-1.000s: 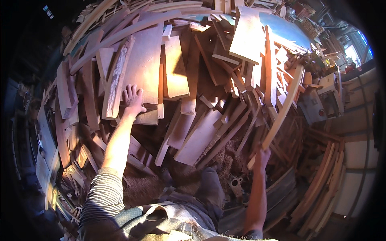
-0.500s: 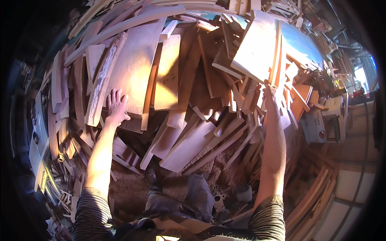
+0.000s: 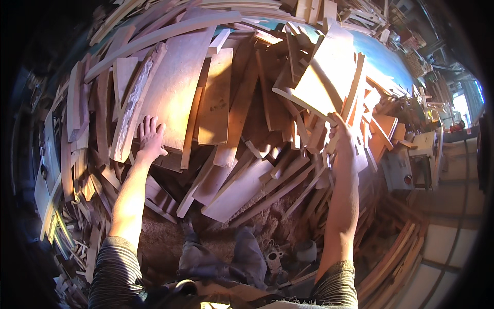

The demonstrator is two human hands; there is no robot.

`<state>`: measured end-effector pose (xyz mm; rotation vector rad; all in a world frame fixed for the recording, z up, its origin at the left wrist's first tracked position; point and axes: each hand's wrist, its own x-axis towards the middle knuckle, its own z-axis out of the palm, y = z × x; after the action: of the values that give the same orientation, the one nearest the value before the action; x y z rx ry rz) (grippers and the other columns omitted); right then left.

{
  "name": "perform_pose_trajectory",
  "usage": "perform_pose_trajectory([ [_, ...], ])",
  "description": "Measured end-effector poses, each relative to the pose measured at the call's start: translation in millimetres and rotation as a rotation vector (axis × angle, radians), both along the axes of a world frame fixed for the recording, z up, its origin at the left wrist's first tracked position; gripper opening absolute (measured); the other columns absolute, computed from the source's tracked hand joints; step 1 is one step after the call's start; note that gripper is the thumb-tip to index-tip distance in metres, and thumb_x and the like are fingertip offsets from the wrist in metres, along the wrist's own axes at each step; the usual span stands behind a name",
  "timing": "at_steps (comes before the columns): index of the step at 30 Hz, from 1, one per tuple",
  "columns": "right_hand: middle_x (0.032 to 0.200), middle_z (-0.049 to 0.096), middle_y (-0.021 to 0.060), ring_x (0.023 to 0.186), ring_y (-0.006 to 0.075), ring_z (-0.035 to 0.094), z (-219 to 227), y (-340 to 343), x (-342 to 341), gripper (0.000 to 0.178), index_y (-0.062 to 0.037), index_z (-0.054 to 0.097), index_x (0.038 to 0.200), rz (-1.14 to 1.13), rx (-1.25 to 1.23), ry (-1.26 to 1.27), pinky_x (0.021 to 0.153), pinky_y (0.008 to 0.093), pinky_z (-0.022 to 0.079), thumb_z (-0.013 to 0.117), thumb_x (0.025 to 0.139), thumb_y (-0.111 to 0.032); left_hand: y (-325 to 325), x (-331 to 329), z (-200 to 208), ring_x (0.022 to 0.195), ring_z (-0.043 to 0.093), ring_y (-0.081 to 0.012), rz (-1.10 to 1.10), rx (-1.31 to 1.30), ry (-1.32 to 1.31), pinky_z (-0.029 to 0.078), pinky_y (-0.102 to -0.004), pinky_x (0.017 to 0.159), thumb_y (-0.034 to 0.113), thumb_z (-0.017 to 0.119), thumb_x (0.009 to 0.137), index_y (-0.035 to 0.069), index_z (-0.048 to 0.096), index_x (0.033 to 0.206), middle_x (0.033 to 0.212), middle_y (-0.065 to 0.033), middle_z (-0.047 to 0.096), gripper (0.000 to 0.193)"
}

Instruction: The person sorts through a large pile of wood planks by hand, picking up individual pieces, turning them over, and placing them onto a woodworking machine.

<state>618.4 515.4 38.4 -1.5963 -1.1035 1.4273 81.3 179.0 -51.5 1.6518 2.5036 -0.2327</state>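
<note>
My left hand (image 3: 151,138) lies with fingers spread on the near end of a wide pale plank (image 3: 177,87). A narrow piece with a rough, bark-like edge (image 3: 135,105) runs along that plank's left side. On the right, my right hand (image 3: 340,133) is closed at the near corner of a wide, brightly sunlit board (image 3: 325,67); its fingertips are partly hidden. Just right of this board stand narrow wooden strips (image 3: 354,92). Between my hands lies a shorter yellowish board (image 3: 216,98) with a shadow across it.
A large heap of loose planks and offcuts spreads before me, with pale boards (image 3: 239,190) sloping toward my legs. Sawdust (image 3: 170,232) covers the floor by my feet. A grey bucket-like container (image 3: 305,251) stands near my right leg. Long strips (image 3: 391,262) lie at the lower right.
My right hand has shifted slightly left and nearer to me, and the sunlit board's near corner has moved the same way. My left hand stays on its plank.
</note>
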Motion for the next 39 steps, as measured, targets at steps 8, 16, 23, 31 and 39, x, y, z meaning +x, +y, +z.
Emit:
perform_pose_trajectory([
  [8, 0.075, 0.068, 0.0089, 0.044, 0.0122, 0.05, 20, -292, -13, 0.031, 0.0026, 0.071, 0.095, -0.013, 0.067, 0.065, 0.039, 0.0287, 0.04, 0.076, 0.086, -0.027, -4, -9, -10, 0.153, 0.011, -0.0443, -0.016, -0.012, 0.047, 0.014, -0.06, 0.123, 0.037, 0.099, 0.05, 0.014, 0.045, 0.145, 0.159, -0.017, 0.025, 0.112],
  [16, 0.064, 0.06, 0.0011, 0.048, 0.0062, 0.049, 23, -588, -97, 0.015, -0.0013, 0.066, 0.087, -0.244, -0.118, -0.005, 0.043, 0.0249, 0.038, 0.079, 0.084, -0.01, -92, 129, 14, 0.117, 0.06, -0.0378, -0.204, -0.015, -0.689, 0.046, -0.0458, 0.104, 0.056, 0.073, 0.089, -0.001, 0.062, 0.126, 0.124, -0.0232, 0.065, 0.069],
  [23, 0.069, 0.067, 0.0103, 0.063, 0.0144, 0.063, 40, -677, -156, 0.031, 0.0057, 0.068, 0.091, -0.067, 0.177, -0.41, 0.062, 0.0342, 0.054, 0.085, 0.078, -0.016, -251, 179, -19, 0.118, 0.062, -0.0256, 0.447, -0.381, -2.304, 0.048, -0.0467, 0.105, 0.063, 0.059, 0.095, 0.004, 0.057, 0.138, 0.132, -0.0111, 0.063, 0.073],
  [31, 0.07, 0.063, 0.0026, 0.06, 0.0076, 0.056, 64, -714, -174, 0.031, 0.0047, 0.07, 0.1, 0.159, 0.087, -0.033, 0.052, 0.0258, 0.045, 0.081, 0.087, -0.021, -301, 177, 17, 0.1, 0.059, -0.0238, 0.401, -0.533, -2.919, 0.047, -0.0424, 0.092, 0.052, 0.05, 0.1, 0.001, 0.054, 0.135, 0.117, -0.01, 0.058, 0.062],
  [39, 0.075, 0.062, 0.005, 0.053, 0.0091, 0.053, 68, -721, -160, 0.011, 0.0031, 0.065, 0.101, -0.122, 0.074, 0.186, 0.047, 0.0241, 0.043, 0.06, 0.092, -0.001, -321, 197, 27, 0.082, 0.055, -0.0221, 0.369, -0.735, -3.269, 0.046, -0.0381, 0.079, 0.04, 0.042, 0.105, -0.002, 0.05, 0.132, 0.101, -0.0088, 0.053, 0.051],
])
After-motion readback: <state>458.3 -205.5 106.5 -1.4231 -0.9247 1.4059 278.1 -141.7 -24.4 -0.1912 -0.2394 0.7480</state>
